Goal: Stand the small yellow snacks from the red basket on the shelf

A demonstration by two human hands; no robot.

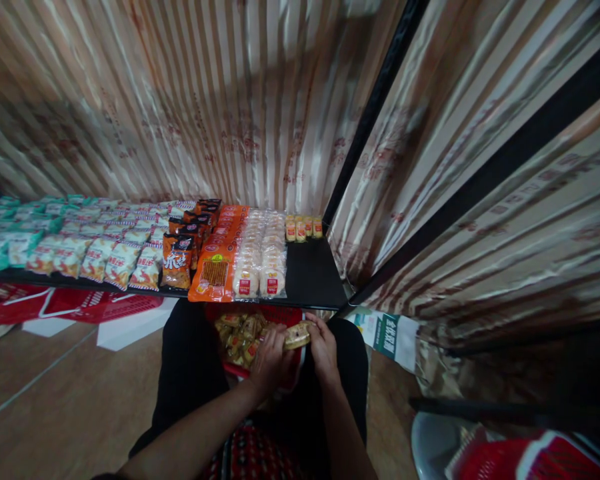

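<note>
Between my hands is a small wrapped pastry [297, 336] in a clear and yellowish packet. My left hand [269, 359] is closed on its left end, and my right hand [323, 345] grips the right end with thumb and fingers. Below them, a red basket [293, 375] sits between my knees, holding several similar wrapped pastries [240, 333]. At the back right corner of the black shelf [313, 273], several yellow packets [304, 228] of the same look stand in rows. The print on the packets is too small to read.
Left of the yellow packets on the shelf are clear packs of round biscuits [273, 267], orange bags of sticks [215, 267], dark orange bags [177, 260], white snack bags [123, 261] and green packs [25, 247]. A striped curtain [205, 100] and black posts [375, 100] surround the shelf.
</note>
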